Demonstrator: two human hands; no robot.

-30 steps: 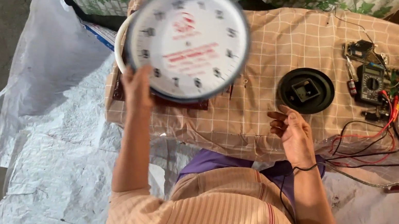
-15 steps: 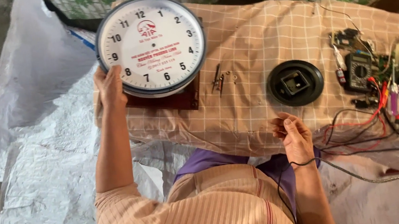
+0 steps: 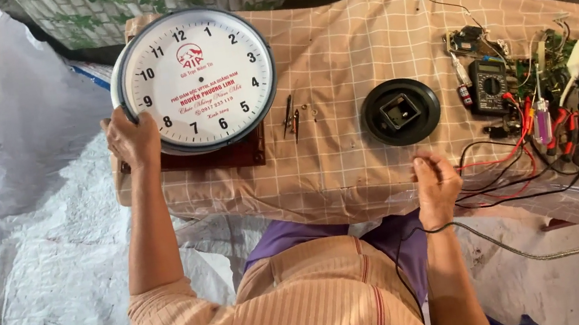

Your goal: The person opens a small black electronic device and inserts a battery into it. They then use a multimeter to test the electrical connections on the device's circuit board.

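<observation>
Round white clock face (image 3: 193, 79), red logo and print, left on table.

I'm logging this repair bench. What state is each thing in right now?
Wall clock: face up, no hands on the dial, left hand gripping its rim.
Clock hands: detached, lying on the cloth.
Black round part: lying flat, untouched.
Right hand: empty, resting at the table edge.
</observation>
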